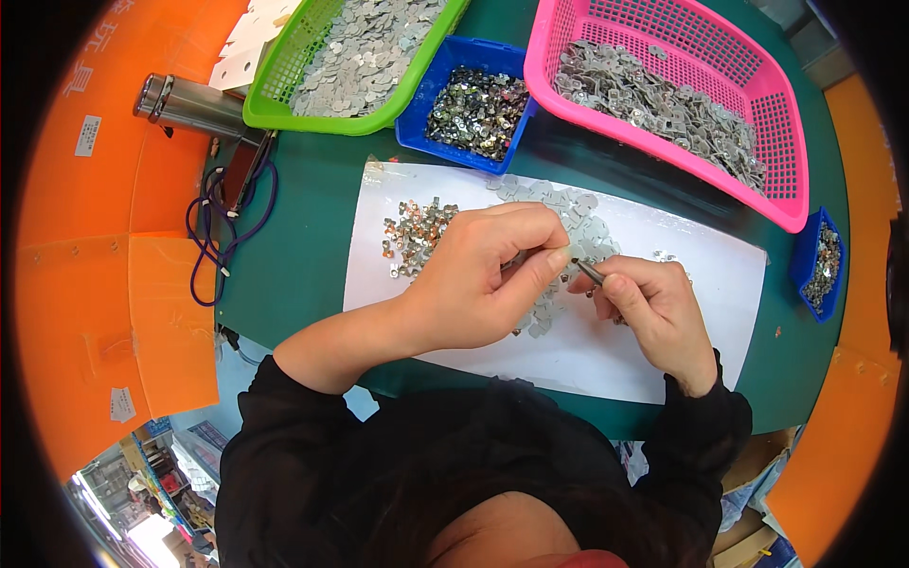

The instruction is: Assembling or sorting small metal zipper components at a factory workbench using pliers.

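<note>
My left hand (488, 279) hovers over a white sheet (663, 322) on the green table, fingers pinched together near a small flat metal piece at its fingertips. My right hand (653, 308) grips thin metal tweezers (587, 271) whose tip meets the left fingertips. Under and beyond the hands lies a pile of flat grey metal pieces (582, 222). A smaller heap of shiny copper-and-silver parts (417, 232) lies on the sheet to the left. What the left fingers pinch is mostly hidden.
At the back stand a green basket (275, 104) of grey pieces, a blue bin (421, 128) of shiny parts and a pink basket (786, 142) of silver parts. A small blue bin (805, 251) sits right. A metal cylinder (189, 104) and purple cable (204, 232) lie left, by orange panels.
</note>
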`<state>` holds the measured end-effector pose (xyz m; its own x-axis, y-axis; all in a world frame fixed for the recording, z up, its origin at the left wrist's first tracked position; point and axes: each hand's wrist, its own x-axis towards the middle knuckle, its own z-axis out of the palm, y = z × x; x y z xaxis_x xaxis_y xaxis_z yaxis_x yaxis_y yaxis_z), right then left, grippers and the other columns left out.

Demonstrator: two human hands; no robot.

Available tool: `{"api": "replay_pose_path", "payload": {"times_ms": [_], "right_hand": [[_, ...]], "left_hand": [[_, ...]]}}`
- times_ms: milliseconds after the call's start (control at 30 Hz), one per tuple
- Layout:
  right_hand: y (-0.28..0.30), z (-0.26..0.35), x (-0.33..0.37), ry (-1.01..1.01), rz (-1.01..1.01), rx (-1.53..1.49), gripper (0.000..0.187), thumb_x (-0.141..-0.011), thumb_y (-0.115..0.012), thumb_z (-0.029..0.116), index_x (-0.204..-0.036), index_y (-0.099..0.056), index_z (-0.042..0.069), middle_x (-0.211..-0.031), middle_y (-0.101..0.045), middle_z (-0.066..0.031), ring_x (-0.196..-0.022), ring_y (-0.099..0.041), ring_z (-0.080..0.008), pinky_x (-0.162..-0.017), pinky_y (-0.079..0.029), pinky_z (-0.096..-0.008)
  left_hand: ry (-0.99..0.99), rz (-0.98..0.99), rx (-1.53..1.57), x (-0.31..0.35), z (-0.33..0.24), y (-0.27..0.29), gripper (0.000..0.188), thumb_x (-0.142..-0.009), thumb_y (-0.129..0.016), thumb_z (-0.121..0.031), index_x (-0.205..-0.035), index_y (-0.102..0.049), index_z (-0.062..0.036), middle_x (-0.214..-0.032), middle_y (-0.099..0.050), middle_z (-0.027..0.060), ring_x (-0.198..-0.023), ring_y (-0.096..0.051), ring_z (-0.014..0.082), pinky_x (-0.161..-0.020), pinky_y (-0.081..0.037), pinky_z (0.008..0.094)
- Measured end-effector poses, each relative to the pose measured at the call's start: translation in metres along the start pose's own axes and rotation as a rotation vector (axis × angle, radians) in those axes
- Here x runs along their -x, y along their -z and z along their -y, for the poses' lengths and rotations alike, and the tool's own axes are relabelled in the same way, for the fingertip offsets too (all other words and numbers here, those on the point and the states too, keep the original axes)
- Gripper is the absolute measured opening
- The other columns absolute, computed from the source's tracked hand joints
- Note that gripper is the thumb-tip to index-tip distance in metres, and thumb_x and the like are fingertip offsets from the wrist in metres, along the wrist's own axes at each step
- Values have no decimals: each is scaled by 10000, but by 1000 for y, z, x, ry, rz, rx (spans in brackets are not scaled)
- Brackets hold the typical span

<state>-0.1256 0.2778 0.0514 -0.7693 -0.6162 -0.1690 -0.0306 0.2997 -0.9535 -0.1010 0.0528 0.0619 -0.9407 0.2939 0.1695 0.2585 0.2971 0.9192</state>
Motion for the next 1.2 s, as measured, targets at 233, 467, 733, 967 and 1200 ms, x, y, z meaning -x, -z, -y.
{"api": "replay_pose_path", "payload": {"times_ms": [233, 467, 733, 967, 1200], "right_hand": [[0, 0, 0, 6, 14, 56, 443, -1023, -505, 369, -920, -724, -1, -594, -543, 7, -564, -498, -81, -541, -402, -250], [-4, 3, 0, 58, -54, 112, 362, -1003, -523, 292, -877, -711, 9, -553, -499, 2, -520, -478, -89, -526, -394, -257], [-5, 14, 3, 36, -86, 271, 279, -966, -591, 264, -876, -704, 25, -555, -509, -73, -474, -504, -159, -496, -396, -284], [-14, 12, 3, 160, -263, 406, 177, -921, -653, 163, -897, -682, -9, -655, -619, -144, -527, -592, -281, -523, -450, -317], [4, 12, 2, -64, -28, 119, 219, -949, -572, 181, -913, -682, -5, -628, -584, -44, -556, -557, -132, -564, -443, -268]], "left_hand": [[24, 56, -67, -1, -7, 7, 100, -902, -611, -50, -824, -588, 8, -699, -520, 68, -627, -473, 172, -572, -355, 305], [19, 76, -132, -2, -11, 9, 107, -894, -605, -41, -806, -569, 9, -700, -518, 86, -617, -483, 197, -562, -362, 318], [-46, 41, -187, 0, -7, 5, 81, -886, -593, -9, -812, -568, 16, -683, -516, 91, -573, -473, 200, -520, -351, 324], [-83, -39, -220, 2, -3, 1, 67, -884, -599, 10, -821, -577, 16, -686, -518, 85, -562, -475, 196, -497, -336, 314], [164, 106, 7, 0, -2, 8, 153, -956, -588, -98, -858, -594, 20, -748, -553, 39, -667, -494, 98, -587, -378, 262]]}}
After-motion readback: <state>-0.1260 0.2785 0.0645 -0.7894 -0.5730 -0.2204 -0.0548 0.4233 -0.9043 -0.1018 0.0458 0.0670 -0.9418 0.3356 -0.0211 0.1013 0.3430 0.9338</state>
